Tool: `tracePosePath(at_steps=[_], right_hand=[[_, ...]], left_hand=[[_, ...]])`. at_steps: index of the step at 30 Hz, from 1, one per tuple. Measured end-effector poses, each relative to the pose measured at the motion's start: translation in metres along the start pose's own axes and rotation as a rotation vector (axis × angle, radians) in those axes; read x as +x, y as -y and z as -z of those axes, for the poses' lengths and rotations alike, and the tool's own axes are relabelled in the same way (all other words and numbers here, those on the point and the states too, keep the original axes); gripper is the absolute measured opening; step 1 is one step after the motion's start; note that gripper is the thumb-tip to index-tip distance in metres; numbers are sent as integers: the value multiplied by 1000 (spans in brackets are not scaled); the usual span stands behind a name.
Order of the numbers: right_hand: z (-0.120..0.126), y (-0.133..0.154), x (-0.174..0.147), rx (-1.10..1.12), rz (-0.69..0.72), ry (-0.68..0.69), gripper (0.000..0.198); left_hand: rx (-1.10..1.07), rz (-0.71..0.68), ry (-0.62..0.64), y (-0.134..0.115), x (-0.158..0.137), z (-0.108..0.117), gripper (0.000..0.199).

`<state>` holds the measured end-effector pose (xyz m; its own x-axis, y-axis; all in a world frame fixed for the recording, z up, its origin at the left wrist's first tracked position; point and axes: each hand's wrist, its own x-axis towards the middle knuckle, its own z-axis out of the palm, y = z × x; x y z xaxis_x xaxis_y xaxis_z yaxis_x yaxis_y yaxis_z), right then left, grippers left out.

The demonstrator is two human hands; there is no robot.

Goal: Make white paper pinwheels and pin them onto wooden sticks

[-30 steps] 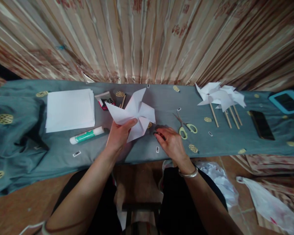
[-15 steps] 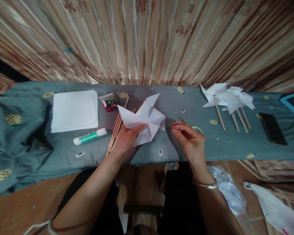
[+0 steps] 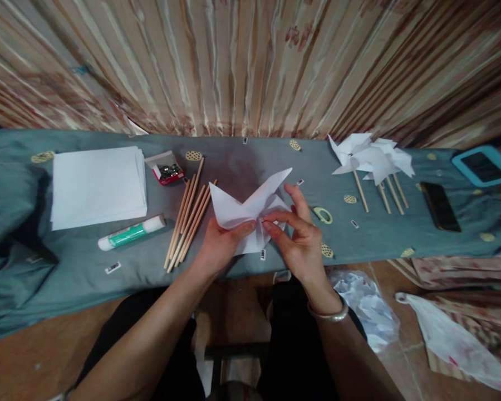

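Note:
In my left hand [image 3: 219,245] is a white paper pinwheel [image 3: 250,209], the thumb pressing near its centre and the other fingers hidden beneath. My right hand [image 3: 298,236] has thumb and index finger pinched together at the pinwheel's centre, the other fingers raised. Whatever small thing lies in that pinch is too small to make out. No stick shows on this pinwheel. Several wooden sticks [image 3: 187,217] lie left of my left hand. Behind them stands a small open red-and-white box [image 3: 167,170] holding shiny metal pieces, which look like thumbtacks.
A stack of white paper [image 3: 98,186] and a glue stick [image 3: 131,232] lie on the left. Scissors with a yellow-green handle [image 3: 322,215] are partly hidden by my right hand. Finished pinwheels on sticks [image 3: 371,157], a phone [image 3: 440,206] and a blue-framed tablet [image 3: 484,165] lie rightward.
My right hand has moved left from beside the pinwheel to its centre, still pinched. My left hand keeps holding the pinwheel. The view has shifted slightly right.

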<state>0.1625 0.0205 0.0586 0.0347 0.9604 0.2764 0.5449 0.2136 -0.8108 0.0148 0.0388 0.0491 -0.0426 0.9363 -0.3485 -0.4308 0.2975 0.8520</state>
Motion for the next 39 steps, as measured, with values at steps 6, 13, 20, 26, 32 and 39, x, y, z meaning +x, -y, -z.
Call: tracePosePath(at_steps=[6, 13, 20, 26, 32, 39], right_hand=[[1, 0, 1, 7, 17, 8, 9], [1, -1, 0, 22, 2, 2, 9], [1, -2, 0, 73, -3, -5, 5], [1, -1, 1, 83, -11, -15, 5], [1, -1, 1, 96, -46, 5, 4], [-3, -6, 0, 203, -79, -9, 2]], left_hand=[[6, 3, 44, 5, -2, 1, 29], [7, 13, 46, 5, -2, 0, 30], [42, 38, 72, 3, -3, 1, 38], [49, 33, 69, 3, -3, 1, 37], [144, -30, 66, 4, -3, 3, 36], [242, -115, 79, 5, -3, 5, 31]])
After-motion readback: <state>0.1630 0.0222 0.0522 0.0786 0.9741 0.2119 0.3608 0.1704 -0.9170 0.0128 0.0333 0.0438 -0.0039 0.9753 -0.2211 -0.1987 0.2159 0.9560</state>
